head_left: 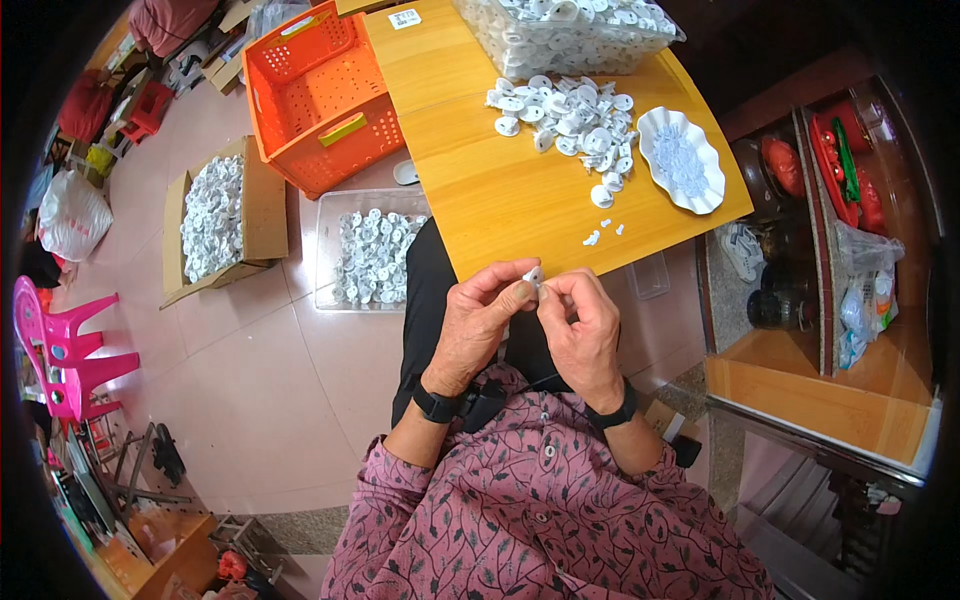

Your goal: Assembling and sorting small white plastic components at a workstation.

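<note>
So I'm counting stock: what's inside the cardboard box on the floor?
The cardboard box holds a heap of small white round parts; anything beneath the top layer is hidden.

Both hands (pixel 530 325) pinch small white part (pixel 534 275).

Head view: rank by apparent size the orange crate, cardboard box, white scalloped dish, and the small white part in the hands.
Largest to smallest, as they look:
1. Orange crate
2. Cardboard box, close to the crate, and fisheye bending makes that gap unsure
3. White scalloped dish
4. Small white part, pinched between left hand and right hand
</note>
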{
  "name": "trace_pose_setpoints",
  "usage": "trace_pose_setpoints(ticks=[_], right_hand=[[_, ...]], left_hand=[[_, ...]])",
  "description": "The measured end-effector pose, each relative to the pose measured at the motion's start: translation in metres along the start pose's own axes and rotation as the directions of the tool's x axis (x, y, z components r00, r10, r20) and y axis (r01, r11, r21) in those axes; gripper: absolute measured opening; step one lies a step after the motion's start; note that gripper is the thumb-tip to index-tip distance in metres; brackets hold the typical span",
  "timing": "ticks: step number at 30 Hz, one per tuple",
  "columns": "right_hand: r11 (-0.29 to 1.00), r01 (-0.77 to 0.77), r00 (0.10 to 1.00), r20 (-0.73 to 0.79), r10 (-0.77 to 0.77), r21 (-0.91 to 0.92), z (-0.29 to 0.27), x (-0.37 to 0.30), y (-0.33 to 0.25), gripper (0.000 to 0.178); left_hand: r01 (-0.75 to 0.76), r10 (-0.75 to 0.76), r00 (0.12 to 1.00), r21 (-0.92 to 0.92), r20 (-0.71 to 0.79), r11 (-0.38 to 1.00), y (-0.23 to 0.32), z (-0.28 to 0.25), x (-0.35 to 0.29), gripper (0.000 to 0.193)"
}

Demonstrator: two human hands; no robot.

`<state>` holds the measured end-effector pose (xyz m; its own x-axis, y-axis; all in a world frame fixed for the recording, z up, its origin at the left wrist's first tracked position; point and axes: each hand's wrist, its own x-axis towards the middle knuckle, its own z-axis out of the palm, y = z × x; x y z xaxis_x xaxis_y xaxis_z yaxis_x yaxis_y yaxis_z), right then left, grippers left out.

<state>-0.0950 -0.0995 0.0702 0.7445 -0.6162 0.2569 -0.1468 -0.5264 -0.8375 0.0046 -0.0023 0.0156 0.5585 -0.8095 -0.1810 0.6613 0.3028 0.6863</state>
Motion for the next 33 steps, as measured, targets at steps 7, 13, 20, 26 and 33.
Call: trace_pose_setpoints(ticks=[7, 13, 20, 26, 33], right_hand=[[0.998, 0.044, 0.994, -0.097, -0.049, -0.054, 0.012, -0.005, 0.001, 0.011], [0.997, 0.056, 0.994, -0.095, -0.062, -0.061, 0.012, -0.005, -0.004, 0.009], [0.999, 0.027, 0.997, -0.066, -0.029, -0.044, 0.001, -0.001, 0.013, 0.008], [0.921, 0.041, 0.985, -0.139, -0.102, -0.387, -0.024, 0.011, 0.055, 0.014], [0.756, 0.11, 0.982, -0.045, -0.182, -0.645, -0.027, 0.022, 0.065, 0.022]], left_hand=[[-0.018, 0.019, 0.999, 0.018, -0.038, 1.0, 0.001, 0.004, -0.003, 0.03], [-0.04, 0.04, 0.999, 0.01, -0.023, 0.999, 0.002, 0.002, -0.002, 0.029], [-0.161, 0.181, 0.967, 0.118, -0.178, 0.98, 0.023, -0.019, -0.002, 0.029], [-0.238, 0.237, 0.849, 0.058, -0.472, 0.97, 0.046, -0.085, 0.003, 0.03], [-0.248, 0.239, 0.689, 0.088, -0.684, 0.965, 0.039, -0.172, 0.001, 0.034]])
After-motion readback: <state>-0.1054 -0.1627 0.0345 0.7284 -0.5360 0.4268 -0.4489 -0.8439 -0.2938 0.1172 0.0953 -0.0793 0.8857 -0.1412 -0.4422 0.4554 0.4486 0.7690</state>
